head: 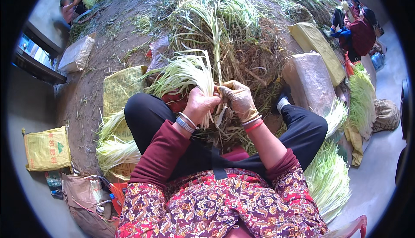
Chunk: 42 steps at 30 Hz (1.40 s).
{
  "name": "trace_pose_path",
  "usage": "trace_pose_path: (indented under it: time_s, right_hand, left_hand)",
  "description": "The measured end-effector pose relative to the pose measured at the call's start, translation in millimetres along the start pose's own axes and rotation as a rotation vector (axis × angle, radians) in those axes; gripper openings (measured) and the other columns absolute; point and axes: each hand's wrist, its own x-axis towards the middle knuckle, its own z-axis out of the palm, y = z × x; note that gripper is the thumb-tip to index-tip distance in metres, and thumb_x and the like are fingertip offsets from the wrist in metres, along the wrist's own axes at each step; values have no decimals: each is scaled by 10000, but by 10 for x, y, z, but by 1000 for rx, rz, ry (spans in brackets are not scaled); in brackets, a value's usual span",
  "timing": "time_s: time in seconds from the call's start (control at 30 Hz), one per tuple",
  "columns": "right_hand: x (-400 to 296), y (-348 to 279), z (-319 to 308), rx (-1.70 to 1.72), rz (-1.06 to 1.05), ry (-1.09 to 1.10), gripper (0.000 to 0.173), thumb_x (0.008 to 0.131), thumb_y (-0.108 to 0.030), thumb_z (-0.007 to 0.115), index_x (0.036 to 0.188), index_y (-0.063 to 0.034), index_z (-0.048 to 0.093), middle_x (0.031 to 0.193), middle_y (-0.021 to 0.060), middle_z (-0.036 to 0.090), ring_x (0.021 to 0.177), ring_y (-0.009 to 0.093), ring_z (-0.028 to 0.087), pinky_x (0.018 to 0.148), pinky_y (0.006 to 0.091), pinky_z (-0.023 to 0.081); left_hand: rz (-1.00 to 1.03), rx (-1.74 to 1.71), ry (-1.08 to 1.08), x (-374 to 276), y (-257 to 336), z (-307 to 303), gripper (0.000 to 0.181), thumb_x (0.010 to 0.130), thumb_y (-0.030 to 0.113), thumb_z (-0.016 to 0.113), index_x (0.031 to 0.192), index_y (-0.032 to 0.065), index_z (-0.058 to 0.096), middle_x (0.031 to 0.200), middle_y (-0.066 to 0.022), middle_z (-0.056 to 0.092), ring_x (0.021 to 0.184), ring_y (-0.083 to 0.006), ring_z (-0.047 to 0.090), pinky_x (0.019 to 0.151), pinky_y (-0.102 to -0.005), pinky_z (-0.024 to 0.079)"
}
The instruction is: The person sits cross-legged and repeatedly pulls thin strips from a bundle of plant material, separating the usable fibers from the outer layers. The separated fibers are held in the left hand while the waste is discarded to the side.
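Observation:
My bare left hand point(200, 101) grips a bunch of pale, peeled leafy stalks point(186, 71), which look like garlic shoots. Their leaves fan out to the far left, and the white ends stick out below the fist. Wearing a soiled thin glove, my right hand point(240, 99) pinches a single long stalk point(216, 40) near its base. Both hands meet at that base between my knees. The stalk's leaves reach away over a big heap of unpeeled stalks point(223, 14), whose near side is brown and dry.
Pale stalks lie beside my left knee point(118, 153) and in a large pile point(327, 179) at my right. A yellow woven sack point(123, 85) and a covered block point(313, 79) flank the heap. Two people, one at far left point(68, 11) and one at far right point(360, 33), handle similar stalks.

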Motion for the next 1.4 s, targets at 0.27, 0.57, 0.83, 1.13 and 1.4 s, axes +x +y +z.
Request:
trace_pose_path:
  time_s: [0.27,0.57,0.83,1.13,1.4]
  right_hand:
    - [-171,-103,10,-180,-196,117,93,894,-98,648,856,-12,650,713,8,638,595,48,546,533,196,423]
    - [-235,-9,-117,-72,-139,295,146,909,-127,623,789,-45,622,622,-16,588,515,31,485,468,188,363]
    - [-207,-14,-172,-151,-234,251,142,924,-129,620,821,-33,633,647,-33,587,554,22,495,503,182,391]
    - [70,-70,-436,-289,-459,455,196,952,-142,571,782,-54,611,704,-3,640,559,21,483,522,188,392]
    - [-221,-154,-296,-382,-45,156,279,911,-310,660,823,-45,659,655,-4,623,543,35,493,482,201,372]
  left_hand:
    - [-51,-267,-64,85,-52,60,320,811,-14,689,1099,-17,549,779,-26,614,578,-81,550,518,-200,441]
    - [-23,-124,-28,235,-2,180,343,788,-18,704,1089,-22,540,780,-32,622,564,-82,545,496,-208,434]
    - [-20,-38,-15,197,-47,203,309,792,9,714,1062,-36,570,777,-57,639,532,-92,540,463,-219,426]
    - [-39,-13,-27,116,-72,151,386,726,-9,745,1069,-45,573,756,-48,631,517,-90,548,441,-221,434]
    - [-62,106,-47,76,-12,129,416,726,13,765,1085,-41,563,761,-47,635,518,-83,543,439,-212,429]
